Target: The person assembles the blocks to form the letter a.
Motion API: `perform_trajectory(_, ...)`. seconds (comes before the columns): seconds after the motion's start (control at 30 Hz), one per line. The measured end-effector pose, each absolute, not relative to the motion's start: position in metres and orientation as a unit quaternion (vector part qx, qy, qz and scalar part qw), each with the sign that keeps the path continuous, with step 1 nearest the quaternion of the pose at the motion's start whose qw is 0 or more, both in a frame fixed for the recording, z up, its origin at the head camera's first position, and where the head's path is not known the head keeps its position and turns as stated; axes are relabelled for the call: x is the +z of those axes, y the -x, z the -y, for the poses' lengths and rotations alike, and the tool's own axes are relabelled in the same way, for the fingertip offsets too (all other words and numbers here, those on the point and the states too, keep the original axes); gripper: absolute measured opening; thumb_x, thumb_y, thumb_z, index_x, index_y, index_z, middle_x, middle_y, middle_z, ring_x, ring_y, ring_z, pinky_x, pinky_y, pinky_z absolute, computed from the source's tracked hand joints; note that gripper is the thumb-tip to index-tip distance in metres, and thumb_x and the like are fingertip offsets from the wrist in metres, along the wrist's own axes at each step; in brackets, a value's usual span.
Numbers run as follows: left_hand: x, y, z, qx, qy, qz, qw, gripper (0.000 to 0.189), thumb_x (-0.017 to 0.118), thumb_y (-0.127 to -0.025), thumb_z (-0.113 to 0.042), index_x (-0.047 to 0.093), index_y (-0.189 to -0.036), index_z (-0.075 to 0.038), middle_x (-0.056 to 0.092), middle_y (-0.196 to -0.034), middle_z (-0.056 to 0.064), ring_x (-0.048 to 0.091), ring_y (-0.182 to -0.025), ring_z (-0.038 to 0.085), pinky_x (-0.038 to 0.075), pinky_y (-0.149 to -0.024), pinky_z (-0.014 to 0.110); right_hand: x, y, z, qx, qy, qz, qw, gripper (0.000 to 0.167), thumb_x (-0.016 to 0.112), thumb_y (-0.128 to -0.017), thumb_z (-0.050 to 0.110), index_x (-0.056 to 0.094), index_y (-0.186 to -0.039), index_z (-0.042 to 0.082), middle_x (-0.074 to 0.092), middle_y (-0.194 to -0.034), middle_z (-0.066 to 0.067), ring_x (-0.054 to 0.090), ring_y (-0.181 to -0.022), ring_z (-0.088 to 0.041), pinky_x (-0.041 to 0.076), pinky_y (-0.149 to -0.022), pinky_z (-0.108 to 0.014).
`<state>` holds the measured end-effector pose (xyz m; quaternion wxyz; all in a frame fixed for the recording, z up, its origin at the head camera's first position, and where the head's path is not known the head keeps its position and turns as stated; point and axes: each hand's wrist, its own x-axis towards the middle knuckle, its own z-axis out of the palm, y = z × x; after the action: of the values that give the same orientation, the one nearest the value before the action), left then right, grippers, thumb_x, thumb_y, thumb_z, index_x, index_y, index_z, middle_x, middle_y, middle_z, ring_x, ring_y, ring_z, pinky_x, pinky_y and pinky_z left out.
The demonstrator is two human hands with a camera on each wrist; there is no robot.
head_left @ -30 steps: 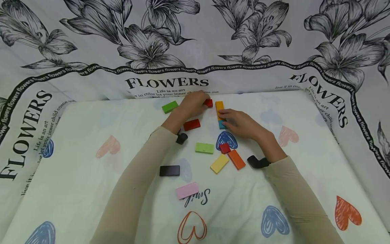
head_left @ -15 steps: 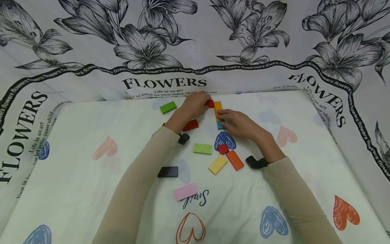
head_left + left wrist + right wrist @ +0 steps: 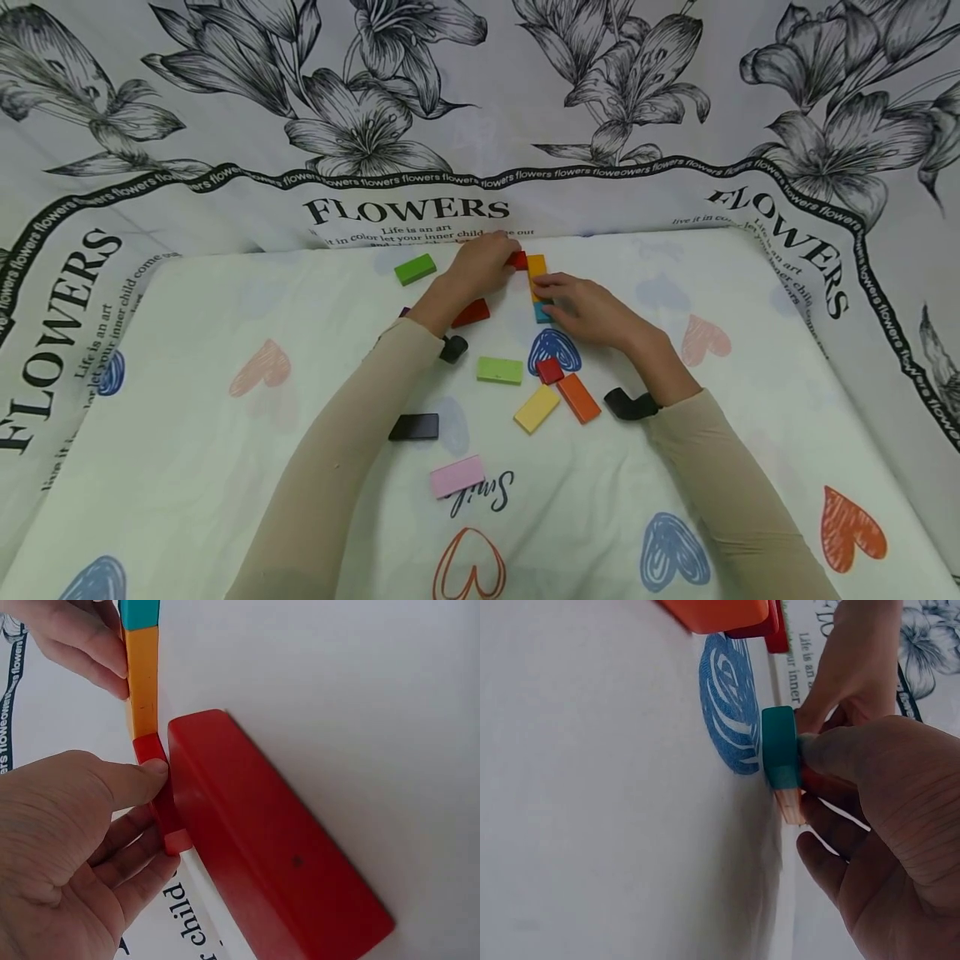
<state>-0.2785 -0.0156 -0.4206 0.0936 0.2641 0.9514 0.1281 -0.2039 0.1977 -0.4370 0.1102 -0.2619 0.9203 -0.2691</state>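
Note:
In the head view my left hand pinches a small red block, thumb on one face and fingers behind. The held block's end meets a yellow-orange block, and a teal block continues from that block's other end. My right hand lies along the outer side of these two, its thumb touching the teal block and its fingers against the yellow-orange one. In the right wrist view the teal block faces the camera, hiding most of the row. A loose red block lies close beside my left hand.
Nearer the body lie a light green block, a small red one, a yellow one, an orange one, a black one and a pink one. A green block sits at the back left.
The red block in my left hand has moved slightly right, closing the small gap to the yellow-orange block. My right hand has stayed against the row. The head view has shifted a little.

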Motion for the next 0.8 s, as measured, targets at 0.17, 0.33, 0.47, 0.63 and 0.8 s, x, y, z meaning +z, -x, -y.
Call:
perform_trajectory(0.17,-0.422,0.279,0.016,0.130,-0.264,-0.950,0.099,0.038,0.066,-0.105,-0.016,0.066,-0.142,-0.008,0.068,-0.131,0.012,0.063,-0.115,0.027,0.054,-0.110,0.039,-0.438,0.204,-0.198,-0.279,0.259,-0.917,0.114,0.044,0.064,-0.106,0.015,0.060,-0.148,0.003,0.054,-0.160,-0.014,0.046,-0.154,-0.036,0.039,-0.126,-0.054)
perform_trajectory(0.33,-0.421,0.279,0.018,0.129,-0.260,-0.952,0.100,0.038,0.066,-0.105,-0.017,0.066,-0.142,-0.009,0.067,-0.129,0.011,0.063,-0.113,0.026,0.053,-0.110,0.039,-0.439,0.204,-0.196,-0.280,0.262,-0.917,0.112,0.044,0.064,-0.106,0.017,0.061,-0.148,0.003,0.055,-0.160,-0.013,0.047,-0.153,-0.034,0.040,-0.126,-0.053)
perform_trajectory(0.47,-0.420,0.279,0.019,0.134,-0.261,-0.951,0.094,0.038,0.066,-0.105,-0.017,0.066,-0.142,-0.008,0.068,-0.129,0.012,0.063,-0.113,0.027,0.054,-0.110,0.039,-0.439,0.205,-0.195,-0.278,0.260,-0.918,0.110,0.044,0.064,-0.106,0.018,0.061,-0.148,0.004,0.055,-0.160,-0.011,0.047,-0.154,-0.032,0.039,-0.127,-0.051)
perform_trajectory(0.63,-0.421,0.277,0.021,0.127,-0.264,-0.952,0.094,0.045,0.065,-0.106,-0.023,0.061,-0.148,-0.009,0.064,-0.139,0.013,0.062,-0.122,0.028,0.053,-0.113,0.041,-0.438,0.205,-0.196,-0.283,0.257,-0.917,0.111,0.044,0.065,-0.106,0.019,0.062,-0.147,0.004,0.055,-0.160,-0.011,0.047,-0.153,-0.032,0.039,-0.127,-0.051)
perform_trajectory(0.8,-0.414,0.272,0.031,0.133,-0.258,-0.954,0.078,0.054,0.064,-0.106,-0.031,0.054,-0.154,-0.009,0.057,-0.151,0.013,0.057,-0.134,0.029,0.050,-0.118,0.043,-0.437,0.204,-0.197,-0.273,0.250,-0.922,0.114,0.045,0.066,-0.105,0.019,0.062,-0.147,0.004,0.055,-0.159,-0.012,0.047,-0.153,-0.033,0.040,-0.126,-0.053)
